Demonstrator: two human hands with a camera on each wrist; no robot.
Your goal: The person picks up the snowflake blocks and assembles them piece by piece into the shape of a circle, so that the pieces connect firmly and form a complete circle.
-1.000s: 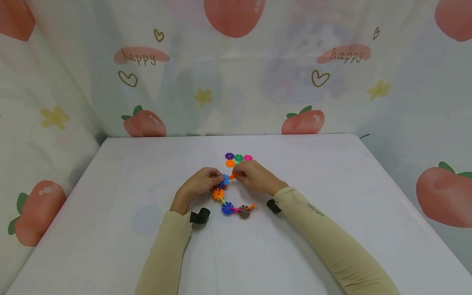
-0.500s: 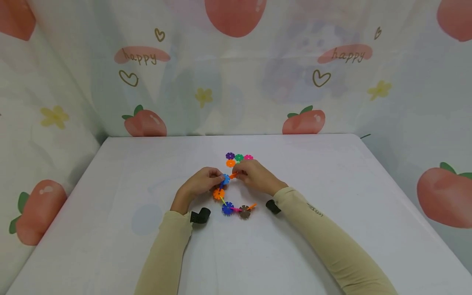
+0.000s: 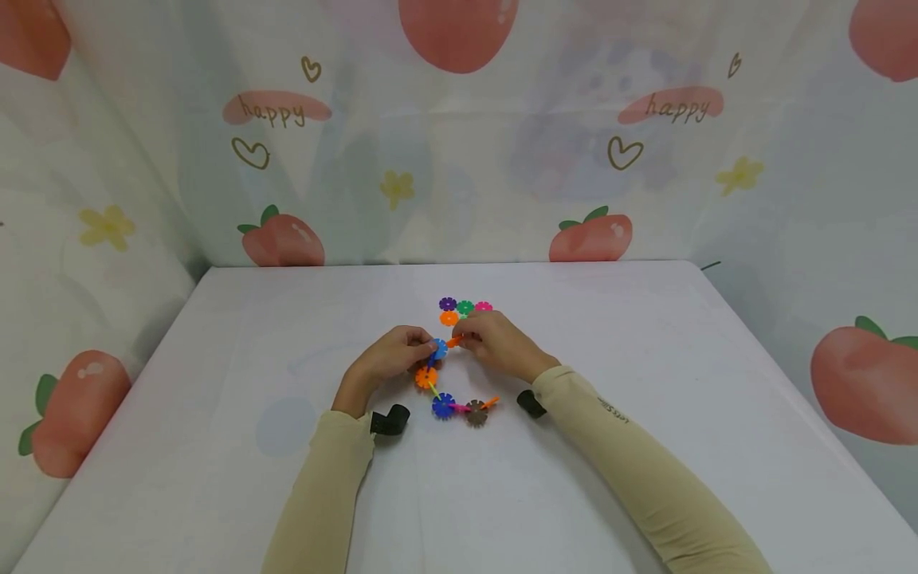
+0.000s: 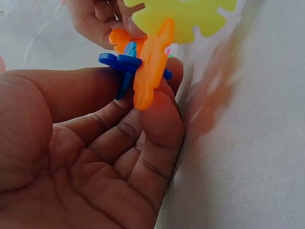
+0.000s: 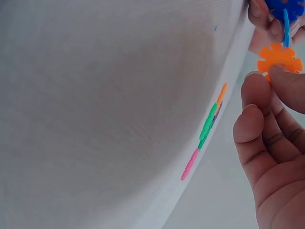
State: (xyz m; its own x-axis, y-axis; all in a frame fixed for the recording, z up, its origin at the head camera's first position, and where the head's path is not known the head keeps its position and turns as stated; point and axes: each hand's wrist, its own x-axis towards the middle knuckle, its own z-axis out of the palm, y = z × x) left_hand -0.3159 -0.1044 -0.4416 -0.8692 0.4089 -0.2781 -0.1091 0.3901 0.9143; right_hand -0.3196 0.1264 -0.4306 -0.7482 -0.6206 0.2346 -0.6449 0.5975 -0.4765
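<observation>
A chain of toothed interlocking plastic discs curves in front of both hands. My left hand (image 3: 387,355) pinches it at a light blue disc (image 3: 440,348), with a dark blue disc (image 4: 127,63) and an orange disc (image 4: 151,71) right by the thumb and fingertips. At the chain's far end, my right hand (image 3: 502,347) pinches another orange disc (image 5: 276,56) between thumb and forefinger; it is slotted onto the light blue one. The chain runs on toward the body through a yellow disc (image 4: 190,19), a blue disc (image 3: 443,406) and a brown disc (image 3: 476,412).
Loose discs lie flat beyond the hands: purple (image 3: 448,304), green (image 3: 464,306), pink (image 3: 484,306) and orange (image 3: 449,318), partly covered by the right hand. A white cloth covers the table (image 3: 215,478). Black wrist mounts (image 3: 390,420) show under both sleeves.
</observation>
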